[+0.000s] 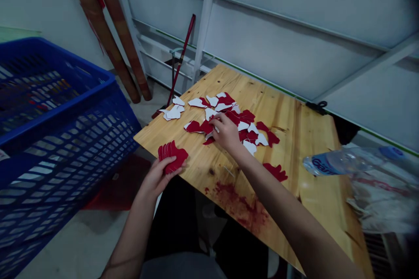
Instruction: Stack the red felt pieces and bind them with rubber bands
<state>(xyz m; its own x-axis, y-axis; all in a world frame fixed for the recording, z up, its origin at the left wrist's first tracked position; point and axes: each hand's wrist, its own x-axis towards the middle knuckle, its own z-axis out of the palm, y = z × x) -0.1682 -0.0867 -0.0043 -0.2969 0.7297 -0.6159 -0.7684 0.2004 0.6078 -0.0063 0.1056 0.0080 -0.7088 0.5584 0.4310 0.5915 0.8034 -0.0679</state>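
Observation:
My left hand (pixel 163 173) grips a fanned stack of red cut-out pieces (pixel 173 157), just off the front left edge of the wooden table (pixel 203 174). Reaching over the table, my right hand (pixel 225 130) has its fingers bent together at a red cut-out piece (pixel 207 126) in the pile. Whether it pinches that piece or only touches it is hard to see. Around it lie many loose cut-outs, some red side up (pixel 247 116), others white side up (pixel 250 147). A small group of white pieces (pixel 174 112) sits apart at the left edge.
A large blue plastic basket (pixel 111 109) stands at left, with a red container (pixel 114 183) beneath it. On the right lie a water bottle (pixel 340 161) and a plastic bag (pixel 382 200). Red stains (pixel 242 205) mark the table front. A metal-framed wall (pixel 288 43) runs behind.

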